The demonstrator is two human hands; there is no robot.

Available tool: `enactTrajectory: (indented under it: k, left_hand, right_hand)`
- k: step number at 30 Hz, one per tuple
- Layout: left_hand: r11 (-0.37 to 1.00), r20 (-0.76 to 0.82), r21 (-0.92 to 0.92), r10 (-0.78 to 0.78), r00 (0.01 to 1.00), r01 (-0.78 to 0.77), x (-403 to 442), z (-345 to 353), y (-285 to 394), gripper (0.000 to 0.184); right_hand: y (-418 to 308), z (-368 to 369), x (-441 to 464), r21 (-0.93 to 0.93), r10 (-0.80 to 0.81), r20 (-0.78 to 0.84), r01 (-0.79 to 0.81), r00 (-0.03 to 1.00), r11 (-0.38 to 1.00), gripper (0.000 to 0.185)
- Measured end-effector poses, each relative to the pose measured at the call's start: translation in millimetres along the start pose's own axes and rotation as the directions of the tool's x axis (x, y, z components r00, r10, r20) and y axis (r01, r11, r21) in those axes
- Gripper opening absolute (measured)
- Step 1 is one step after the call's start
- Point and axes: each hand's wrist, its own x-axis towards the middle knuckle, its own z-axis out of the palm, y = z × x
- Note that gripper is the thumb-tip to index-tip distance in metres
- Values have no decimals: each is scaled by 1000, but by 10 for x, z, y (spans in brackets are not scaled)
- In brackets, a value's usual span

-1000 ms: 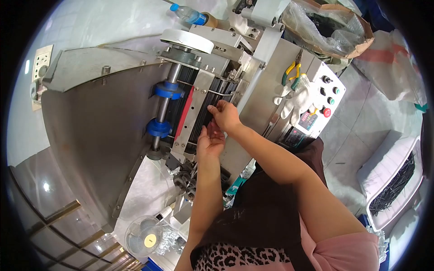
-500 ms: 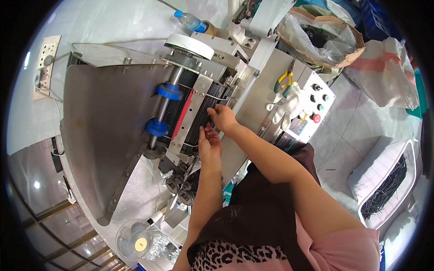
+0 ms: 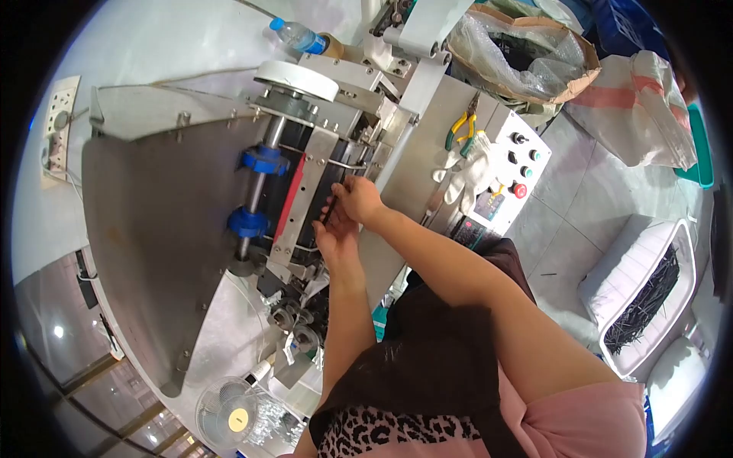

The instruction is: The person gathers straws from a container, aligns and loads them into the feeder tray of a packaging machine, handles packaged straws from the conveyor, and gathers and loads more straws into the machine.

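Steel bench (image 3: 424,145), head view: roller machinery is fitted along its left side. Right hand (image 3: 357,200) and left hand (image 3: 338,238) are close together over the black channel there. Right fingertips are pinched on a thin black strip (image 3: 330,210), which lies between the two hands; whether the left fingers grip it cannot be told.

Left of the channel are a red strip (image 3: 290,200), blue collars (image 3: 265,160) on a metal shaft, and a large steel guard (image 3: 153,229). A white wheel (image 3: 296,79) tops the shaft.

Near the bench's right edge, pliers (image 3: 462,131) with yellow-and-green handles lie against a white glove (image 3: 466,179); a control panel (image 3: 538,175) with buttons borders that edge.

Room: beyond the far right corner, a plastic-lined carton (image 3: 582,82) contains dark material; a red-banded sack (image 3: 634,107) is beside it. Grey tiled floor (image 3: 584,217) bears one dark sliver (image 3: 548,274). A white basket (image 3: 691,259) holds many black strips. Fan (image 3: 238,420) stands off the near left corner.
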Motion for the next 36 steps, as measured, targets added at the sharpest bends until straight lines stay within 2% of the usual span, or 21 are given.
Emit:
enactTrajectory:
  k: [5,7,8,10,11,12,13,14,15,17,18,19,21,25,27,28,29,32,33,35,36]
  left_hand:
    - [999,-119,-17,44,992,-46,2,-19,42,46]
    - [987,283,-68,-119,952,144,-266,-228,24,46]
    - [996,-50,37,-73,996,75,-556,-67,-65,43]
    - [914,-137,403,119,983,-54,-1131,9,-369,39]
    - [904,-59,426,-10,998,34,-1303,-259,-340,35]
    - [724,-97,687,6,995,62,-1690,-67,-521,30]
    - [566,25,823,-122,992,49,-1859,-233,-517,26]
    - [382,122,924,-277,953,-7,-1917,-342,-533,23]
    - [380,131,925,-281,951,-15,-1922,-290,-584,23]
    - [-2,99,995,-291,952,-104,-2013,-197,-677,24]
    - [-96,157,974,-363,919,-204,-2007,-226,-695,25]
    - [-88,165,974,-347,923,-207,-2023,-187,-733,25]
    - [-184,287,895,-461,840,-407,-2111,-88,-779,26]
    - [-293,227,855,-531,816,-429,-2145,-36,-752,26]
    - [-262,314,826,-522,793,-499,-2139,-75,-786,25]
    - [-230,391,796,-511,766,-560,-2143,-98,-794,25]
    - [-230,390,797,-511,766,-559,-2147,-95,-797,25]
    - [-254,306,837,-517,800,-484,-2154,-104,-821,26]
    - [-211,327,851,-503,800,-481,-2143,-134,-819,26]
    - [-167,348,864,-485,803,-475,-2108,-194,-799,26]
    - [-167,328,879,-466,822,-446,-2086,-227,-777,25]
  right_hand:
    - [-23,-13,-117,27,14,7,-14,1000,1000,30]
    - [-75,-182,-330,-26,-55,24,56,998,998,30]
    - [-50,-298,-537,-82,-107,68,112,992,990,31]
    - [-56,-599,-898,-101,-208,265,241,942,965,31]
    - [-15,-768,-1156,-146,-358,252,401,899,905,30]
    - [-89,-1030,-1425,-187,-308,341,385,888,904,29]
    - [-91,-1249,-1644,-190,-310,396,407,864,893,22]
    - [-21,-1369,-1824,-165,-388,328,457,861,874,19]
    - [52,-1457,-1956,-140,-452,252,494,856,858,18]
    - [144,-1621,-2063,-183,-509,130,525,851,831,14]
    - [164,-1682,-2073,-118,-507,104,517,855,848,13]
    - [136,-1727,-2081,-115,-515,120,527,849,842,13]
    - [18,-1788,-2134,31,-356,203,357,912,933,12]
    - [129,-1795,-2071,76,-423,282,419,861,905,16]
    - [149,-1807,-2094,163,-384,268,352,883,922,20]
    - [142,-1829,-2109,195,-256,309,202,916,960,20]
    - [138,-1845,-2124,220,-124,353,46,927,974,21]
    - [104,-1855,-2129,173,14,360,-82,933,982,22]
    - [145,-1844,-2111,169,16,362,-83,932,982,22]
    - [220,-1797,-2058,282,-154,219,88,963,955,21]
    - [105,-1833,-2067,340,-74,233,-10,970,940,21]
